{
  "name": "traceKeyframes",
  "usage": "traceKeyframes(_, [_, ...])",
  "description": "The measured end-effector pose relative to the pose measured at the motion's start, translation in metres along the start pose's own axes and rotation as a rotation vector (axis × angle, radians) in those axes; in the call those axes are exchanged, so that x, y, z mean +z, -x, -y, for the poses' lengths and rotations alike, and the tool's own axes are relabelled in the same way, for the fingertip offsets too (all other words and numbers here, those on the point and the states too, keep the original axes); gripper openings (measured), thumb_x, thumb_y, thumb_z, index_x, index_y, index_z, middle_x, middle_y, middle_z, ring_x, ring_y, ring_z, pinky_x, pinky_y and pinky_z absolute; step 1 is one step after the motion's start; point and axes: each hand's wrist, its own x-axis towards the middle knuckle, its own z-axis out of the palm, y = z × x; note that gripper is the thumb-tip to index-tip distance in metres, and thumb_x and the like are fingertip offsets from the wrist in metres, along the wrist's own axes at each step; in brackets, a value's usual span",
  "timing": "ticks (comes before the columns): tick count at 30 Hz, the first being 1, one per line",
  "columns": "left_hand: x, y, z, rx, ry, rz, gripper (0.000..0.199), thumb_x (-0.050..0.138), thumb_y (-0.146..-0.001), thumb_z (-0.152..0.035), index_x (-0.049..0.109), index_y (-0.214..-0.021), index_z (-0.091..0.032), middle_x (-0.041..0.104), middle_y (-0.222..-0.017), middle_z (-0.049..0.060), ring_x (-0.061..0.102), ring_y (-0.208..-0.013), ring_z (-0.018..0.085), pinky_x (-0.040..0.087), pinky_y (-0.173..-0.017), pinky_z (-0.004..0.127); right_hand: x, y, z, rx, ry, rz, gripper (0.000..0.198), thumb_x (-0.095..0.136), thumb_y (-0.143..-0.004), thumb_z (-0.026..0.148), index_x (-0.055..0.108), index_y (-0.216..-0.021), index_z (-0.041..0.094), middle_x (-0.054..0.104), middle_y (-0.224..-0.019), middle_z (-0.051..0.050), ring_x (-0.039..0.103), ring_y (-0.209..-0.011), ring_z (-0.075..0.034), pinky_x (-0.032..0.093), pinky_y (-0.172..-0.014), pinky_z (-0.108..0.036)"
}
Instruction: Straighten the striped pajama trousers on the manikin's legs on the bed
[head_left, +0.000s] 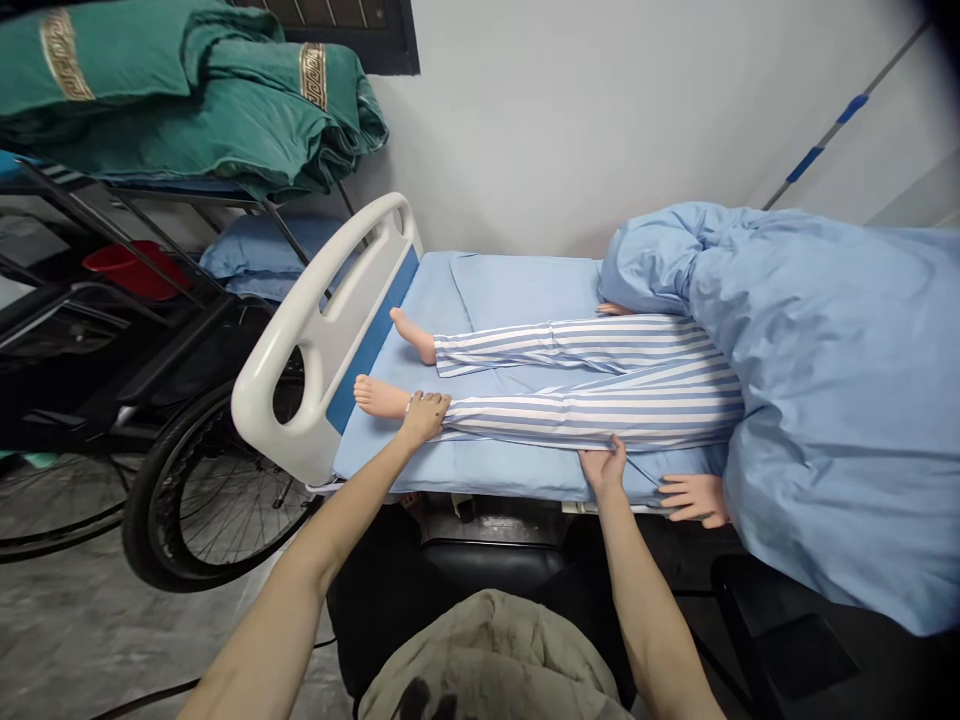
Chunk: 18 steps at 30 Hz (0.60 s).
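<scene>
A nursing manikin (652,345) in blue-and-white striped trousers lies on a bed, its legs stretched toward the footboard. My left hand (427,415) is wrapped over the ankle of the nearer leg, at the trouser cuff, just behind the bare foot (381,397). At the thigh of that same leg, my right hand (604,465) grips from the near side, thumb up against the trousers and fingers hidden beneath. The farther leg (517,345) rests on the sheet. A blue quilt (832,380) covers the upper body, with one manikin hand (697,499) sticking out.
A white-and-blue footboard (307,290) closes the bed's left end. Beyond it stand a wheelchair wheel (217,500), a red basin (139,270) and a rack with folded green blankets (247,110). Against the wall at the right leans a pole (817,150).
</scene>
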Motion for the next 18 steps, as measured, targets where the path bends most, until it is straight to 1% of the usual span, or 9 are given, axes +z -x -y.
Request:
traceKeyframes(5, [-0.005, 0.005, -0.003, 0.037, -0.091, 0.026, 0.052, 0.06, -0.075, -0.018, 0.054, -0.126, -0.015, 0.062, -0.123, 0.021, 0.054, -0.115, 0.033, 0.032, -0.103, 0.046, 0.005, 0.002, -0.001, -0.01, -0.008, -0.014, 0.025, 0.05, -0.079, 0.033, 0.058, -0.098, 0.021, 0.07, -0.101, -0.001, 0.067, -0.096, -0.016, 0.059, -0.087, -0.037])
traceKeyframes(8, [-0.013, -0.001, 0.001, 0.083, -0.077, 0.091, 0.05, 0.061, -0.078, -0.029, 0.055, -0.126, -0.017, 0.062, -0.128, 0.017, 0.055, -0.116, 0.031, 0.035, -0.102, 0.043, 0.009, 0.003, -0.001, -0.01, -0.008, -0.048, 0.025, 0.047, -0.079, 0.033, 0.058, -0.098, 0.021, 0.07, -0.096, 0.0, 0.067, -0.093, -0.016, 0.06, -0.084, -0.036])
traceKeyframes(10, [-0.022, -0.011, 0.008, 0.018, -0.007, 0.164, 0.039, 0.055, -0.085, -0.038, 0.06, -0.118, -0.018, 0.064, -0.124, 0.01, 0.057, -0.115, 0.027, 0.035, -0.1, 0.041, 0.013, 0.003, -0.002, -0.029, -0.01, -0.078, 0.026, 0.046, -0.08, 0.032, 0.058, -0.1, 0.021, 0.07, -0.094, 0.001, 0.068, -0.09, -0.015, 0.061, -0.083, -0.035])
traceKeyframes(12, [-0.029, -0.022, 0.017, -0.113, 0.024, 0.209, 0.035, 0.044, -0.092, -0.041, 0.064, -0.104, -0.015, 0.065, -0.112, 0.008, 0.059, -0.11, 0.026, 0.036, -0.094, 0.044, 0.017, 0.001, -0.003, -0.045, -0.011, -0.111, 0.026, 0.045, -0.081, 0.032, 0.058, -0.102, 0.021, 0.07, -0.093, 0.001, 0.068, -0.088, -0.014, 0.061, -0.082, -0.034])
traceKeyframes(14, [-0.033, -0.031, 0.028, -0.27, -0.004, 0.189, 0.036, 0.039, -0.094, -0.041, 0.065, -0.091, -0.016, 0.065, -0.098, 0.01, 0.061, -0.103, 0.028, 0.039, -0.087, 0.048, 0.019, 0.0, -0.006, -0.063, 0.001, -0.135, 0.026, 0.046, -0.082, 0.032, 0.058, -0.102, 0.021, 0.07, -0.093, 0.001, 0.068, -0.086, -0.013, 0.062, -0.081, -0.032])
traceKeyframes(15, [-0.033, -0.035, 0.032, -0.334, -0.024, 0.167, 0.035, 0.041, -0.092, -0.042, 0.065, -0.087, -0.018, 0.064, -0.091, 0.011, 0.062, -0.1, 0.031, 0.041, -0.084, 0.049, 0.02, -0.001, -0.007, -0.072, 0.011, -0.142, 0.026, 0.048, -0.082, 0.032, 0.059, -0.103, 0.021, 0.07, -0.093, 0.001, 0.068, -0.086, -0.013, 0.062, -0.081, -0.03])
traceKeyframes(16, [-0.032, -0.037, 0.036, -0.365, -0.032, 0.141, 0.031, 0.044, -0.09, -0.043, 0.065, -0.086, -0.021, 0.063, -0.086, 0.012, 0.062, -0.098, 0.032, 0.043, -0.081, 0.05, 0.02, -0.002, -0.008, -0.08, 0.022, -0.144, 0.025, 0.049, -0.082, 0.032, 0.059, -0.103, 0.021, 0.071, -0.093, 0.001, 0.068, -0.086, -0.013, 0.062, -0.081, -0.029])
traceKeyframes(17, [-0.03, -0.039, 0.04, -0.354, -0.03, 0.111, 0.026, 0.048, -0.087, -0.043, 0.065, -0.087, -0.023, 0.062, -0.083, 0.013, 0.062, -0.096, 0.033, 0.045, -0.08, 0.05, 0.019, -0.003, -0.009, -0.088, 0.03, -0.146, 0.025, 0.05, -0.083, 0.032, 0.06, -0.103, 0.022, 0.071, -0.093, 0.002, 0.069, -0.087, -0.013, 0.062, -0.08, -0.028])
traceKeyframes(18, [-0.027, -0.041, 0.043, -0.304, -0.018, 0.08, 0.023, 0.051, -0.085, -0.043, 0.065, -0.089, -0.025, 0.062, -0.081, 0.012, 0.062, -0.096, 0.034, 0.046, -0.079, 0.049, 0.019, -0.003, -0.01, -0.091, 0.037, -0.147, 0.024, 0.051, -0.083, 0.032, 0.06, -0.103, 0.022, 0.071, -0.094, 0.002, 0.069, -0.088, -0.013, 0.062, -0.08, -0.028])
